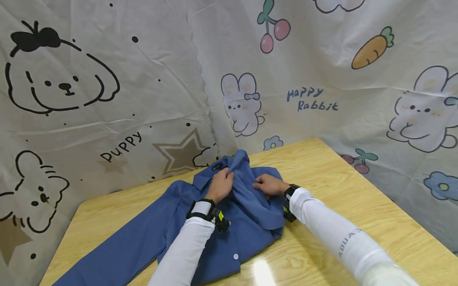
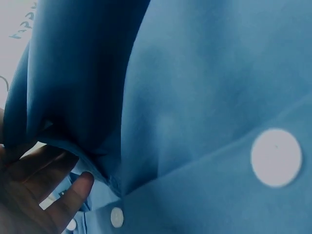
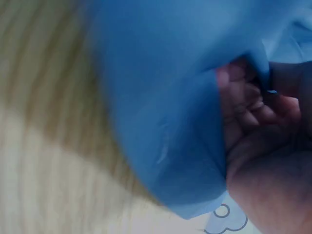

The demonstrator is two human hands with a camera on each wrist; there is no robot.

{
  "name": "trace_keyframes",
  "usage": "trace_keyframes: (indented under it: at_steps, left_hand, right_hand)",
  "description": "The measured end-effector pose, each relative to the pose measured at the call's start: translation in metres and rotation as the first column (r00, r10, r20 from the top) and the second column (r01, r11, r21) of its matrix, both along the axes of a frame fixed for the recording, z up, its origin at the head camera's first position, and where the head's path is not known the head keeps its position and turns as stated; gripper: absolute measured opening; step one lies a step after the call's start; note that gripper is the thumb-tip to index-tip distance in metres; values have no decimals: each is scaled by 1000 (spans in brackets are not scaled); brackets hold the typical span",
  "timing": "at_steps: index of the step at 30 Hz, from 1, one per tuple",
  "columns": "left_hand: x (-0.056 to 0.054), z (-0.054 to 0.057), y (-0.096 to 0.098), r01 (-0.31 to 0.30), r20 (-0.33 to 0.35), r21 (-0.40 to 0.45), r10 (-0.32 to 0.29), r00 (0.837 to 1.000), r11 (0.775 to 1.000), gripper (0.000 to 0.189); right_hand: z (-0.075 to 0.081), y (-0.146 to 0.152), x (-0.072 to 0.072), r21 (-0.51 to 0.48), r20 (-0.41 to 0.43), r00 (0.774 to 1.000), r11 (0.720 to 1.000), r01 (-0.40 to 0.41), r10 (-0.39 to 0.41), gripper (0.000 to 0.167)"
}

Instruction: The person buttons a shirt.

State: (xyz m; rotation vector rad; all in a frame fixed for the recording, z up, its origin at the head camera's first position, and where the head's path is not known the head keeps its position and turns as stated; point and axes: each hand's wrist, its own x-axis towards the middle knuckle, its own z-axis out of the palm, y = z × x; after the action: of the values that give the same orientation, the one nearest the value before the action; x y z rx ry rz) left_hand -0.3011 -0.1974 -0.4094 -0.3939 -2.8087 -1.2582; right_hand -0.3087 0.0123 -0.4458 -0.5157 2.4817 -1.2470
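A blue button-up shirt [image 1: 247, 216] lies bunched on the table, one sleeve [image 1: 143, 222] stretched toward the near left. At its raised collar, my left hand [image 1: 221, 186] grips the cloth. In the left wrist view, that hand [image 2: 44, 180] has its fingers partly behind a fold, the thumb in front, near a white button [image 2: 117, 217]. My right hand [image 1: 270, 185] pinches the shirt on its right side. The right wrist view shows curled fingers [image 3: 243, 105] at the cloth's edge, partly covered by it. A dark label [image 1: 217, 166] shows inside the collar.
The wooden table [image 1: 358, 214] extends to both sides of the shirt. Behind it hangs a pale printed curtain [image 1: 171, 59] with cartoon animals and fruit. Each wrist carries a strapped camera, such as the left wrist camera [image 1: 222, 225].
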Motion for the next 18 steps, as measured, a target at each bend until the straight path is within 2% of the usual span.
trace_keyframes:
  at_steps: [3,6,8,11,12,13,14,15,18]
  left_hand:
    - [0,2,-5,-20,-21,8,20,1000,1000,24]
    - [-1,3,-10,-36,-56,16,37,998,999,23]
    - [-2,4,-13,-45,-84,25,47,995,999,23]
    - [-1,5,-18,-61,-120,56,67,991,997,24]
    - [0,5,-19,-67,-125,67,75,989,996,25]
    - [0,5,-21,-72,-128,76,81,988,995,25]
    - [0,4,-22,-76,-127,83,86,988,994,25]
    - [1,3,-23,-84,-129,82,94,987,993,25]
    - [1,-2,-25,-91,-122,55,98,988,994,24]
  right_hand:
    - [2,-3,1,58,-136,991,998,18,-10,38]
    - [6,-6,2,75,-275,961,995,64,-41,38]
    - [8,-8,3,57,-385,920,993,100,-71,36]
    - [10,-11,6,-27,-495,857,988,149,-143,32]
    - [11,-13,7,-59,-519,840,987,150,-158,30]
    - [12,-15,9,-93,-527,833,986,141,-169,27]
    - [13,-18,11,-126,-516,839,984,125,-173,23]
    - [16,-21,14,-155,-492,855,983,95,-161,22]
    - [23,-31,23,-227,-361,930,974,-15,-70,27]
